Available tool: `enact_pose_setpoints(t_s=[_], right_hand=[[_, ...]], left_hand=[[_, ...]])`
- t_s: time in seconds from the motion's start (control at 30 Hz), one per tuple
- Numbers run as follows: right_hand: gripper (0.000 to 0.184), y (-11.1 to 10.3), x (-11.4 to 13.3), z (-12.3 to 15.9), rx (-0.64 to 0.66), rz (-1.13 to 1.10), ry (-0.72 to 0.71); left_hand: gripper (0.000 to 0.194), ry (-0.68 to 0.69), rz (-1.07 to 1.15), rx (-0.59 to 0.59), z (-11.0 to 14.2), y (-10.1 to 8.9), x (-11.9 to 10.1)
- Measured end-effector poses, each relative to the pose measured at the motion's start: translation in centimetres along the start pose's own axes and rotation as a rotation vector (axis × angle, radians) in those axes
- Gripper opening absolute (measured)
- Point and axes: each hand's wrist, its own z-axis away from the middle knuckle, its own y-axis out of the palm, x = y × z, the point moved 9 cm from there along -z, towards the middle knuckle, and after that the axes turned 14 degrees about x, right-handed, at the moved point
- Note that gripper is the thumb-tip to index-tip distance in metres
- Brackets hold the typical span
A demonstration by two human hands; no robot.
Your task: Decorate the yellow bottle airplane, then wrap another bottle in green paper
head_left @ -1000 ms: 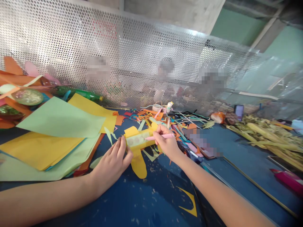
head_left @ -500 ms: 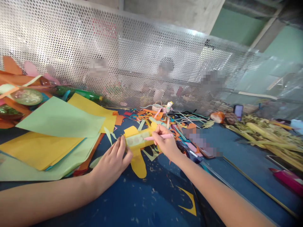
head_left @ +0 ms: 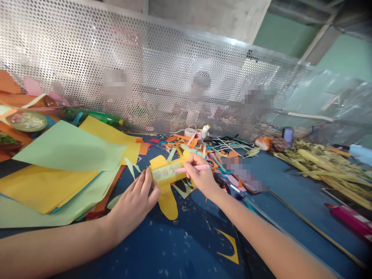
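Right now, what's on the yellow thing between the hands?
A pale green strip lies on the yellow paper piece, with a pink pen over it. The right hand hides part, so I can't see under its fingers.

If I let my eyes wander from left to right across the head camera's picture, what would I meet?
Light green paper sheet, left hand, yellow paper cutout, right hand with a pink pen, curved yellow scrap, corn husks.
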Motion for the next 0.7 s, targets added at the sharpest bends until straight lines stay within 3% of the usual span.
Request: enact_pose_setpoints(t_s=[0.7], right_hand=[[0.023, 0.19, -0.21, 0.00, 0.005, -0.010, -0.010]], left_hand=[[0.033, 0.016, 0.002, -0.019, 0.05, -0.15, -0.09]])
